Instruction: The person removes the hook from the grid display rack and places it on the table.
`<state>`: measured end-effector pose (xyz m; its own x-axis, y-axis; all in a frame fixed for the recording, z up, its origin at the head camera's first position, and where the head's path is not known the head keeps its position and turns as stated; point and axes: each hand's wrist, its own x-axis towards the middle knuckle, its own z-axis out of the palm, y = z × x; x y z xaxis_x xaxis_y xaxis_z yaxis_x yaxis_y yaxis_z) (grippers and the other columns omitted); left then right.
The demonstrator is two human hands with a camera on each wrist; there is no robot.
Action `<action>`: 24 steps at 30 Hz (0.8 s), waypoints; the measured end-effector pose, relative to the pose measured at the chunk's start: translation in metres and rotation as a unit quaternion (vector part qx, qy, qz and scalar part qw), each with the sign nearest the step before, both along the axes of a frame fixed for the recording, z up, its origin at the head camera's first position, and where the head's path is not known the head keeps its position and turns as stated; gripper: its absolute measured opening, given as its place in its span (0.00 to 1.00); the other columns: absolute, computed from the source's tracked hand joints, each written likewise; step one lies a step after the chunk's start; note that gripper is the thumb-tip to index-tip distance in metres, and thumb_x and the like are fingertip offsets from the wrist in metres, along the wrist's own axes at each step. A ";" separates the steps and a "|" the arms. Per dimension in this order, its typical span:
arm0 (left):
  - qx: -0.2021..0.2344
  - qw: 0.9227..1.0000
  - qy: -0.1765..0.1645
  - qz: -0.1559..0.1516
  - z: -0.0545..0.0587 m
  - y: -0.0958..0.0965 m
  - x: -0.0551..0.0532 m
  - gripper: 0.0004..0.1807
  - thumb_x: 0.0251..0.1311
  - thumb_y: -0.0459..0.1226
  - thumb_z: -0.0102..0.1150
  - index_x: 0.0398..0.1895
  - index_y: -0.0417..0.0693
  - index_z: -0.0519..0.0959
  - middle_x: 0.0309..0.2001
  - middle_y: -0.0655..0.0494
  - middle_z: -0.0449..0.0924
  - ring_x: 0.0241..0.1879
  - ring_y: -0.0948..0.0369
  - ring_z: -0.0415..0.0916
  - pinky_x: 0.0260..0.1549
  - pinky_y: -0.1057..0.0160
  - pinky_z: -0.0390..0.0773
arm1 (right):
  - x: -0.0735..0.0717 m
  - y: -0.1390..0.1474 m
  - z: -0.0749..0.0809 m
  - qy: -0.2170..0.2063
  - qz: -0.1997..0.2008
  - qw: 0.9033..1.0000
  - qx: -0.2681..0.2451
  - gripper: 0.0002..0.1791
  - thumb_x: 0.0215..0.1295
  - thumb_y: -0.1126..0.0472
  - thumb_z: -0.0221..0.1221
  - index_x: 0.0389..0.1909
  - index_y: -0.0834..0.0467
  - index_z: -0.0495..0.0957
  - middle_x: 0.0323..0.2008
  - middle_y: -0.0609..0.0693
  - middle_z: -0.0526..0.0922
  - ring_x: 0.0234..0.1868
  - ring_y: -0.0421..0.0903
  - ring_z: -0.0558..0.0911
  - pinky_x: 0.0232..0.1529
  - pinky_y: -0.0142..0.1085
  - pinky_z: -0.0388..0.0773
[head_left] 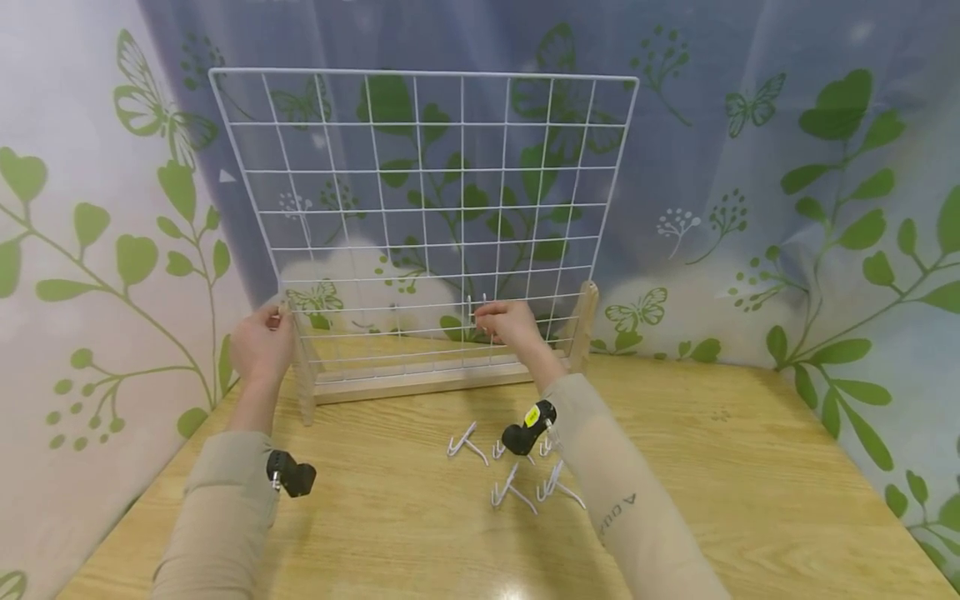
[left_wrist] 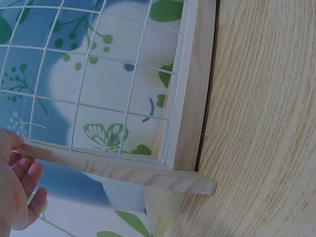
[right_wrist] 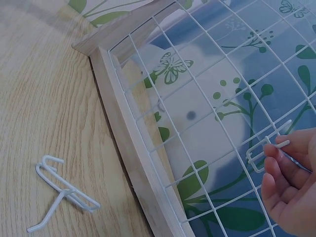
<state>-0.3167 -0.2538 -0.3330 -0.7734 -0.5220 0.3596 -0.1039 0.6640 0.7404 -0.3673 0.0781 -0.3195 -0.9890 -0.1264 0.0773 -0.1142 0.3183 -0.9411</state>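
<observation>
A white wire grid panel [head_left: 424, 171] stands upright in a pale wooden base [head_left: 420, 383]. My left hand [head_left: 262, 340] holds the top of the base's left wooden upright, thumb and fingers at its edge; in the left wrist view that hand [left_wrist: 20, 185] grips the upright [left_wrist: 123, 173]. In my right hand [head_left: 510, 323] a white wire hook [right_wrist: 261, 154] is pinched between thumb and fingers. This hook overlaps the grid's lower wires, right of the middle. Part of it is hidden behind the fingers in the right wrist view, where the right hand [right_wrist: 291, 185] shows at the edge.
Several more white wire hooks lie on the wooden table [head_left: 375, 500] in front of the base, one hook [head_left: 467, 443] leftmost and another hook [head_left: 513, 490] nearer. The right forearm partly covers the group. A curtain [head_left: 720, 167] with green leaves hangs behind the grid.
</observation>
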 end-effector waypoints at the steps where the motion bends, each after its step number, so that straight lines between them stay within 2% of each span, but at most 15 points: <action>1: 0.000 1.000 -0.001 0.000 0.000 0.000 0.000 0.21 0.65 0.45 0.43 0.52 0.43 0.77 0.44 0.44 0.80 0.44 0.46 0.75 0.43 0.50 0.68 | 0.000 0.000 0.001 0.002 0.002 1.000 0.000 0.12 0.61 0.65 0.56 0.43 0.65 0.80 0.34 0.55 0.82 0.30 0.42 0.75 0.32 0.35 0.75; 13: -0.003 1.000 -0.008 0.005 0.001 -0.001 0.001 0.21 0.65 0.46 0.43 0.51 0.44 0.78 0.44 0.45 0.81 0.44 0.47 0.75 0.42 0.50 0.69 | 0.002 0.014 0.011 0.001 0.011 1.000 0.000 0.14 0.61 0.64 0.58 0.47 0.64 0.78 0.44 0.58 0.81 0.45 0.56 0.77 0.44 0.40 0.76; 17: 0.004 1.000 -0.006 0.001 0.001 0.000 0.001 0.21 0.64 0.45 0.43 0.52 0.44 0.78 0.44 0.45 0.80 0.44 0.47 0.75 0.43 0.50 0.68 | 0.004 0.022 0.013 0.005 0.014 1.000 0.014 0.15 0.61 0.64 0.57 0.48 0.64 0.78 0.44 0.58 0.81 0.46 0.55 0.77 0.42 0.38 0.75; 24: 0.001 1.000 -0.007 0.006 -0.001 -0.001 -0.001 0.21 0.64 0.45 0.43 0.52 0.45 0.78 0.44 0.46 0.80 0.45 0.47 0.75 0.43 0.50 0.69 | 0.005 0.036 0.010 0.021 0.029 0.999 0.028 0.14 0.62 0.67 0.56 0.48 0.67 0.77 0.43 0.61 0.80 0.41 0.53 0.76 0.48 0.47 0.73</action>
<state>-0.3174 -0.2552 -0.3337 -0.7718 -0.5326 0.3474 -0.1226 0.6607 0.7405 -0.3626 0.1140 -0.3091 -0.9759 -0.1892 0.1089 -0.1723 0.3617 -0.9162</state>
